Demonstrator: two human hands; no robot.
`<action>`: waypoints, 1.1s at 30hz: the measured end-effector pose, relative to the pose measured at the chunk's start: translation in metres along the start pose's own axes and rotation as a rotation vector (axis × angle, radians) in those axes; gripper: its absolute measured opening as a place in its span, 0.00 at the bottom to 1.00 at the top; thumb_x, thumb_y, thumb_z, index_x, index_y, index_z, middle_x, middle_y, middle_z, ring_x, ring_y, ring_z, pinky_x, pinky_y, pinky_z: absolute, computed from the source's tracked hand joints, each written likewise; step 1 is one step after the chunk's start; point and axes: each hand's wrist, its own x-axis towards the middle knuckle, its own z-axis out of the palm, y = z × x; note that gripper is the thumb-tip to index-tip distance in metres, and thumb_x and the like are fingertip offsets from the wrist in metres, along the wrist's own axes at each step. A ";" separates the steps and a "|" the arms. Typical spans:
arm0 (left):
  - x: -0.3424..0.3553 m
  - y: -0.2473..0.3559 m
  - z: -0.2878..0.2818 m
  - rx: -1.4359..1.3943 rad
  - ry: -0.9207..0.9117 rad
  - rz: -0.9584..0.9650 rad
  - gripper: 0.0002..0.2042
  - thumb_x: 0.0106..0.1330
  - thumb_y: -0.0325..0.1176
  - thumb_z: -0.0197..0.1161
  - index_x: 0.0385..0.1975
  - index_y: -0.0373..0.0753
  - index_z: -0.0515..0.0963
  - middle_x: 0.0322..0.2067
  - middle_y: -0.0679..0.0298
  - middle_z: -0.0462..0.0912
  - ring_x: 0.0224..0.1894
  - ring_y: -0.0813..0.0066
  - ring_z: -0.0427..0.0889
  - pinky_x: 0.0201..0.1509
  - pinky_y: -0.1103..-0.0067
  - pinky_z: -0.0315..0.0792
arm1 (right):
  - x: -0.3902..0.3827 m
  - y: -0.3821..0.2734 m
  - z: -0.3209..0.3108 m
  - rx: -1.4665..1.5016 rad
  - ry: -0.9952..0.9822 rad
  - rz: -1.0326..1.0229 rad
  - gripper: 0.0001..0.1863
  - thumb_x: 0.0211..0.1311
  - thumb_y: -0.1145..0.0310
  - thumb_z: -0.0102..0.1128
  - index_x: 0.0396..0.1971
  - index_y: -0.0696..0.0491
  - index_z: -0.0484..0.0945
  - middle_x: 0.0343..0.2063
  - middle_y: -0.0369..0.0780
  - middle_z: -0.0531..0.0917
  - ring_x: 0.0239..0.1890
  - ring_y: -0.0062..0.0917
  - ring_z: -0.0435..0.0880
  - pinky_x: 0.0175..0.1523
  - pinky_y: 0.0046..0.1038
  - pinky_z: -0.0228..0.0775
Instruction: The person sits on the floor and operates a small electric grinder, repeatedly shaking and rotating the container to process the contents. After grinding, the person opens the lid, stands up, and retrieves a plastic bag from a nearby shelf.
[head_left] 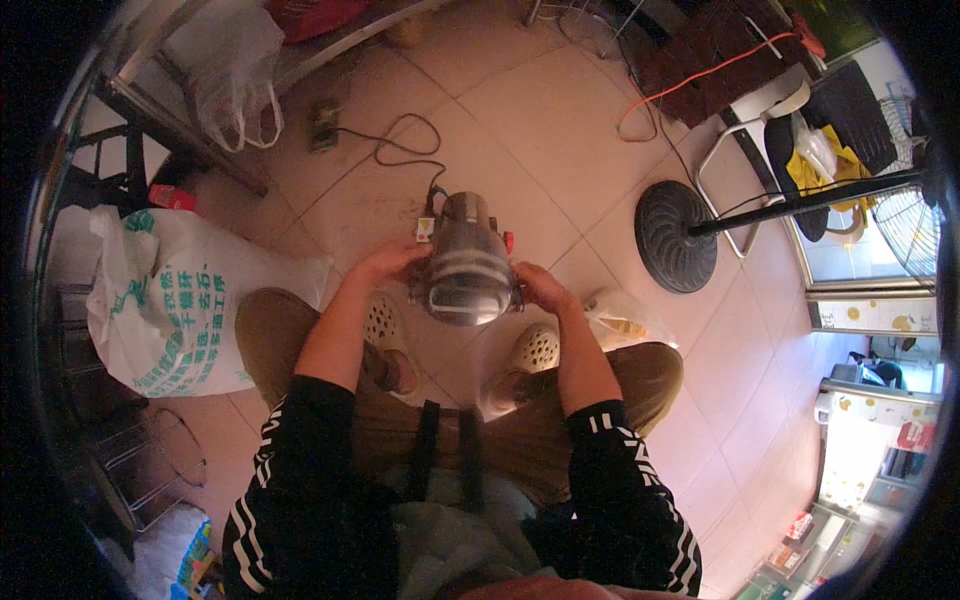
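A cylindrical stainless steel machine (468, 268) is on the pink tiled floor in front of me, between my knees, with a narrower top end pointing away, a small label and a red part on its side. My left hand (398, 260) grips its left side and my right hand (540, 284) grips its right side, fingers partly hidden. A black cord (405, 158) runs from the machine in loops to a small dark object (325, 125).
A white printed sack (165, 300) lies at left, near a wire rack (150, 465) and shelving. A black fan base (668, 238), pole, folding chair (830, 160) and orange cord (700, 72) are at right. A plastic bag (625, 315) sits beside my right knee.
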 end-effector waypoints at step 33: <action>0.087 0.025 -0.029 -0.655 0.363 0.366 0.12 0.71 0.39 0.48 0.41 0.37 0.74 0.34 0.63 0.76 0.30 0.73 0.75 0.32 0.76 0.72 | 0.083 -0.089 0.005 0.412 0.414 -0.305 0.20 0.69 0.48 0.46 0.32 0.51 0.74 0.18 0.32 0.70 0.20 0.18 0.69 0.26 0.21 0.62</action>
